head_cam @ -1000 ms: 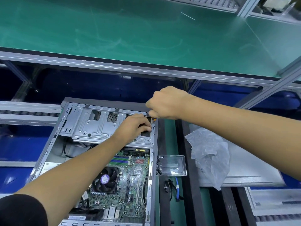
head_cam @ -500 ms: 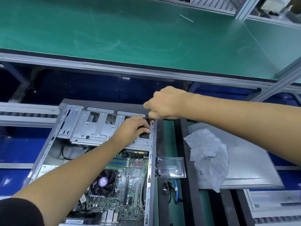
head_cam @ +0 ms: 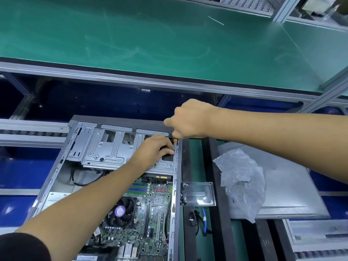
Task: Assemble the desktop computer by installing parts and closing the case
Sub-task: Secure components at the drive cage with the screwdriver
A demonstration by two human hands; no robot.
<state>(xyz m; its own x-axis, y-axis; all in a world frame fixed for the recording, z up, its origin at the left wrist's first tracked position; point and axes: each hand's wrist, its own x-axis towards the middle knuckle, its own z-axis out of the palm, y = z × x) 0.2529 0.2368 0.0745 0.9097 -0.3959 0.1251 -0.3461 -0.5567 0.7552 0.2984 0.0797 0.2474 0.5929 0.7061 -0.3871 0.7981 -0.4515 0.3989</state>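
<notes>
Down at the near left lies the case (head_cam: pixel 120 166), open side up, on a dark conveyor track below a long green surface (head_cam: pixel 150 38). Inside it, the motherboard (head_cam: pixel 146 213) fills the near half, with a black fan (head_cam: pixel 120 213) carrying a purple label. Across the far half sits the silver drive cage (head_cam: pixel 105 147).

Both hands are working the far right corner of that cage. Left hand (head_cam: pixel 154 149) lies on the cage, fingers bent and pressed down at the right wall of the case; what sits under the fingertips is hidden. Right hand (head_cam: pixel 188 121) hovers just above, curled into a fist around a screwdriver (head_cam: pixel 175 140). Only a small orange bit of it shows below the fist, pointing down at the corner, just beside the left fingers.

Off to the right of the case, a clear plastic tray (head_cam: pixel 199 193) rests against the case wall, something dark at its left end. Just nearer, a black cable and a blue cable (head_cam: pixel 204 219) lie loose on the track. Further right, a crumpled clear bag (head_cam: pixel 243 181) lies on a flat grey panel (head_cam: pixel 288 185).

A black sleeve (head_cam: pixel 20 247) covers the left upper arm at the bottom corner.
</notes>
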